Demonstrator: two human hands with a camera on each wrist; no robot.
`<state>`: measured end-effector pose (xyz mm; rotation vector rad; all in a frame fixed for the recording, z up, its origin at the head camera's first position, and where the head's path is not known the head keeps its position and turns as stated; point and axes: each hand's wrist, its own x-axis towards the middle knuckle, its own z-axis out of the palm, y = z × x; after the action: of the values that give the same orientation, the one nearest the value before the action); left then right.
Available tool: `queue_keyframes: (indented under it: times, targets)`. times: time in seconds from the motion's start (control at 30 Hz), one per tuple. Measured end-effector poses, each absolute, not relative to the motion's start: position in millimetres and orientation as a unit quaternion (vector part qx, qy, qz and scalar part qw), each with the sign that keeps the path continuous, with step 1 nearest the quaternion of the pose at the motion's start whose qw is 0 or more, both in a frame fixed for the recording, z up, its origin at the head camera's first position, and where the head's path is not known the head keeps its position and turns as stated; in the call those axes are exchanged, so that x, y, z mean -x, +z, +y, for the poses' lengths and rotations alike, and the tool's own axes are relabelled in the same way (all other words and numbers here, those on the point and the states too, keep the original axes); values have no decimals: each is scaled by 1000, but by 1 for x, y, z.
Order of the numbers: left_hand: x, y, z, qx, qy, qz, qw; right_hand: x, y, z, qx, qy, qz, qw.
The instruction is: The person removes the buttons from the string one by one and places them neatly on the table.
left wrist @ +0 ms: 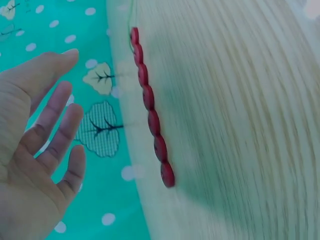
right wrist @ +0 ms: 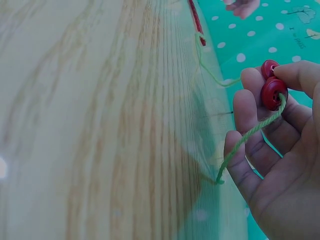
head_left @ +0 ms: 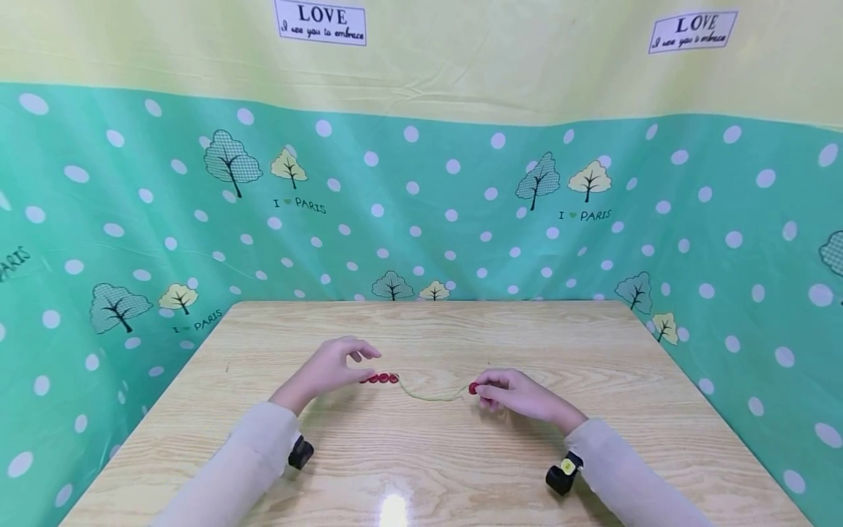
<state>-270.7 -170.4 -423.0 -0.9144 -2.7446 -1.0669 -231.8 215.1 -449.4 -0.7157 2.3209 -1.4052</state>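
Observation:
My right hand (head_left: 516,393) pinches a red button (right wrist: 269,68) between thumb and index finger. A second red button (right wrist: 270,94) sits against it, with a green cord (right wrist: 250,132) coming out through its holes and its end hanging past the fingertips. From the pinch the cord runs left in a slack curve to a row of several red buttons (left wrist: 148,97) lying overlapped on the table. Over the far end of that row is my left hand (head_left: 331,367), fingers spread and relaxed; the left wrist view shows it apart from the buttons with nothing in its grasp.
The light wood-grain table (head_left: 408,461) carries the work, its back edge against a green dotted curtain (head_left: 454,241). Black wrist cameras, such as the one on the right cuff (head_left: 561,479), hang under both sleeves.

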Motion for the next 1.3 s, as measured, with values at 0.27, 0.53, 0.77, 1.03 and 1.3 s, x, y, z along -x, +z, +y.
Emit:
queue_keyframes:
  times: [0.27,0.53,0.77,1.03,1.3]
  targets:
    - [268,-419,-155,310,-349,-884,25,232,-448,212,252,-493,815,168]
    - [266,-420,-138,322,-354,-878,15,231,-446,210,250,-495,815,170]
    - [265,-424,-119,354,-345,-869,14,230,-446,208,252,-488,819,166]
    - [261,-425,-92,379,-357,-854,-2,230,-445,206,253,-483,822,163]
    - [257,-425,-67,402,-363,-841,-9,233,-447,204,261,-477,824,156]
